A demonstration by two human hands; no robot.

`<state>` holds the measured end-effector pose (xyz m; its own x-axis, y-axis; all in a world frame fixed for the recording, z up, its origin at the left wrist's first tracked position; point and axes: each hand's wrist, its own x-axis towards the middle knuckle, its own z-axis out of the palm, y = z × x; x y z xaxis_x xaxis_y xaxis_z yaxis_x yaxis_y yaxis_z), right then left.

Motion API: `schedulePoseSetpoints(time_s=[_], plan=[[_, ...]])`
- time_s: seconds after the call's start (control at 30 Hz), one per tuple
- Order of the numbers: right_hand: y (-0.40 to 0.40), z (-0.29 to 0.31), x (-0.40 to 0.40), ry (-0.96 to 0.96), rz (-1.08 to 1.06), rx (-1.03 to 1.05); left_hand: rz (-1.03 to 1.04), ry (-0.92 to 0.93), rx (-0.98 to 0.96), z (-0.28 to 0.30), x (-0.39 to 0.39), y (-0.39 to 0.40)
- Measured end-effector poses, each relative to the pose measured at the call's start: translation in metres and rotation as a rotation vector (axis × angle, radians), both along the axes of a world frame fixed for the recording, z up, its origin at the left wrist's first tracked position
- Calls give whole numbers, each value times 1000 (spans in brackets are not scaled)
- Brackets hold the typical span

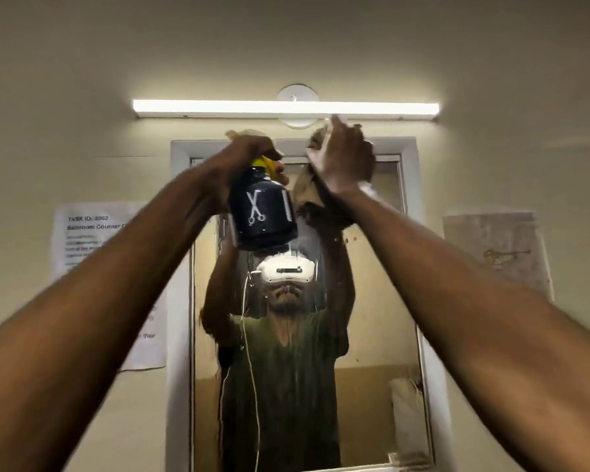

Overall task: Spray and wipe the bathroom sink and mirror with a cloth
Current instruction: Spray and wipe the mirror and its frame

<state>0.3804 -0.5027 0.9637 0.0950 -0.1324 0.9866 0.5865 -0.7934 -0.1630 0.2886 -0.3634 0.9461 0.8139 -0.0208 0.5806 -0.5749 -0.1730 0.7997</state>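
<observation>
At about 12 o'clock, the dark spray bottle [263, 212], judged rigid, slick and fairly light, is gripped at its neck by the closed left hand [242, 155], while the soft, limp cloth [309, 185] is pressed flat-palmed by the right hand [346, 158] against the fragile mirror [372, 301].

You have two hands raised: your left hand [242, 155] at 11 o'clock of the frame's centre, your right hand [346, 158] at 1 o'clock. One spray bottle [263, 212], dark with a yellow top, sits in the left. One cloth [309, 189] is under the right. One mirror [372, 301] runs from centre down to 6 o'clock. One tube light [286, 109] is at 12 o'clock. Two paper sheets are on the wall, one printed notice [82, 240] at 9 o'clock, one faded sheet [498, 250] at 3 o'clock
</observation>
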Motion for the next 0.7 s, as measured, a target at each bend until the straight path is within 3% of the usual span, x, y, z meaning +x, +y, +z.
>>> schedulePoseSetpoints(time_s=[0.17, 0.3, 0.5, 0.7], plan=[[72, -7, -13, 17, 23, -206, 103, -13, 22, -5, -27, 29], [71, -9, -11, 44, -77, -318, 115, 31, 40, -8, -26, 28], [-22, -12, 5, 46, -53, -146, -38, 122, -31, -13, 7, -21], [-111, -17, 22, 70, -135, 42, -79, 57, 72, -19, 28, -83]])
